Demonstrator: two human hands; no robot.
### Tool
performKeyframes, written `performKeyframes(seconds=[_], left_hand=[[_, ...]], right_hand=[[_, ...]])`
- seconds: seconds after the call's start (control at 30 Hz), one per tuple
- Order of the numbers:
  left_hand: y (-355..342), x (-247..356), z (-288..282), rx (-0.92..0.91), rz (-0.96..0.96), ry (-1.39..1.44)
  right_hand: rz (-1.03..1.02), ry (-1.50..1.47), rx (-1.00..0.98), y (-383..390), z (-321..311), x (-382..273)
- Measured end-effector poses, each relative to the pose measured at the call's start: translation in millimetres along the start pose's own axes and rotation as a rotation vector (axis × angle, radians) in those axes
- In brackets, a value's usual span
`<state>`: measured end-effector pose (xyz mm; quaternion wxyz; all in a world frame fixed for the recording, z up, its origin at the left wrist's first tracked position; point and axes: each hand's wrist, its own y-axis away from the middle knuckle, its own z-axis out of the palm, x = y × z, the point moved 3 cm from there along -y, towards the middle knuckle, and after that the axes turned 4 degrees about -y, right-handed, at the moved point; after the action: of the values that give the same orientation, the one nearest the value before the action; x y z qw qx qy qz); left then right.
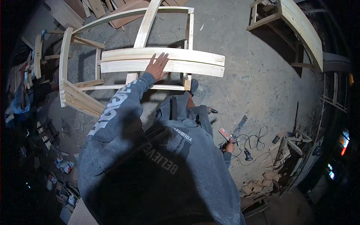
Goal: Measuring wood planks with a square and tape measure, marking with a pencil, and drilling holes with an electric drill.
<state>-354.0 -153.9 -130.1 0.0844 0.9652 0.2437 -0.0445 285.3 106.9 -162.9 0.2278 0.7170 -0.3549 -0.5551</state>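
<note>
My left hand [156, 67] lies flat, fingers stretched, on pale curved wooden boards [198, 62] placed side by side. They rest across a wooden frame [190, 28] with one curved side. A straight plank [148, 24] passes beneath the boards at a slant. Low on my right side, my right hand [229, 146] is closed around a tool with a flat grey blade [240, 125]; its handle is mostly hidden by the fingers. Beside the blade is a small red and white item [224, 133]. Whether it is part of the tool I cannot tell.
A black cable [258, 139] with a dark plug-like end [248, 155] loops over the concrete floor [243, 90]. Another curved wooden frame [302, 28] stands at the far right. Wood scraps [260, 185] lie near right. Stacked curved pieces [80, 99] lean at the left.
</note>
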Motion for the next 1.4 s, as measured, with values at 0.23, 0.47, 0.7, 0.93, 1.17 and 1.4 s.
performKeyframes(seconds=[0.23, 0.47, 0.7, 0.93, 1.17, 1.4], left_hand=[[14, 25, -15, 0.014, -0.153, 0.165], [12, 33, -33, -0.024, 0.013, 0.118], [-34, -1, -41, 0.248, -0.148, 0.547], [-76, -51, -8, -0.06, -0.015, 0.237], [-92, -68, 25, -0.469, 0.048, 1.0], [-106, -33, -31, -0.765, 0.029, 0.9]], right_hand=[[-0.006, -0.013, -0.001, 10, 28, -10], [-0.066, 0.027, -0.041, 21, 76, -36], [-0.082, 0.008, -0.056, 25, 76, -28], [-0.079, 0.07, -0.045, 12, 47, -13], [-0.014, 0.027, -0.167, 11, 36, -1], [0.144, 0.207, -0.185, 22, 46, -34]])
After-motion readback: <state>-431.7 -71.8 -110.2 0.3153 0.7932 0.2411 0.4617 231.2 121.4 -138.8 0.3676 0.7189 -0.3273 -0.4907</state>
